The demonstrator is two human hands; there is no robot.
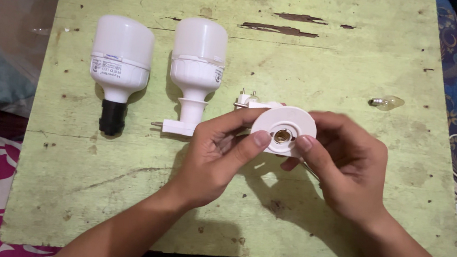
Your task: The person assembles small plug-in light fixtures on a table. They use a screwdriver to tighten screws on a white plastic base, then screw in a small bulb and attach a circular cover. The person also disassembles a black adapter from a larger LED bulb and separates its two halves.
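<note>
A worn, pale green tabletop (116, 190) with chipped paint sits low among patterned cloth, and you hold your work just above its middle. Both your hands close on a white round lamp socket (285, 128), its brass-lined hole facing you. Your left hand (215, 151) pinches the disc's left edge with thumb on the face and fingers behind; your right hand (346, 163) does the same on the right edge. Both grips are closed firmly on the socket, with no gap showing. Two plug pins (248, 94) stick up behind the disc.

To your left a bulb with a black base (119, 74) lies on the tabletop, and beside it a bulb in a white plug adapter (196, 72). A small clear bulb (385, 102) lies well apart on the right.

The likely trouble: your thumbs sit near the brass contact, so a slip could press into it. The small clear bulb looks free to roll toward the edge if the tabletop is bumped.
</note>
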